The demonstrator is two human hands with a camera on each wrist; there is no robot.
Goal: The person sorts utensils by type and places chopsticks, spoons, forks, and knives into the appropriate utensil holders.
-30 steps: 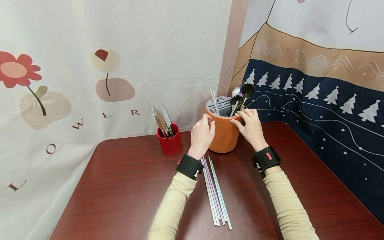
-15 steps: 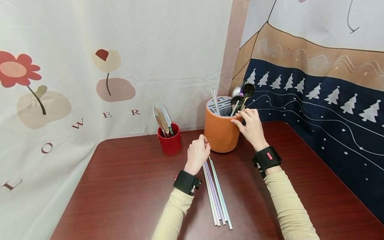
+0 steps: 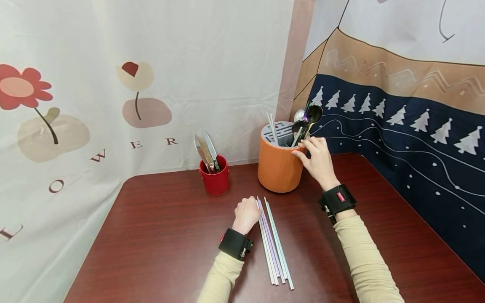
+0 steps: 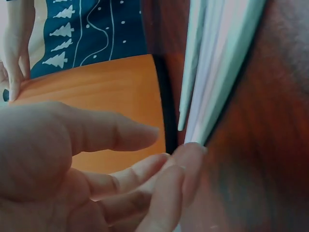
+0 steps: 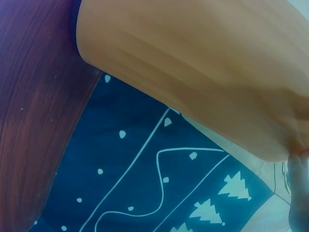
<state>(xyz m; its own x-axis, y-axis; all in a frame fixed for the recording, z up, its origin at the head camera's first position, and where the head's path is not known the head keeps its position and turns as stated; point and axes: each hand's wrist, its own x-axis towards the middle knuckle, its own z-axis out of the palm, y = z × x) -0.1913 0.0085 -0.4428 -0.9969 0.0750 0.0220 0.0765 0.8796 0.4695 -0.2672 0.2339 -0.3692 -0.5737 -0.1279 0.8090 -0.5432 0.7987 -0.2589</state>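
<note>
Your left hand (image 3: 247, 213), loosely curled with thumb and fingers parted, lies beside the far ends of the chopsticks (image 3: 270, 244); whether its fingertips touch them cannot be told. The slightly fanned chopsticks lie flat on the table (image 3: 170, 235), long axes running from just before the orange holder (image 3: 279, 170) toward you. Table surface extends to both sides of them. Your right hand (image 3: 317, 162) pinches the holder's rim. The curtain (image 3: 212, 71) reads "L O W E R"; the right wristband's red tag (image 3: 341, 196) is illegible.
</note>
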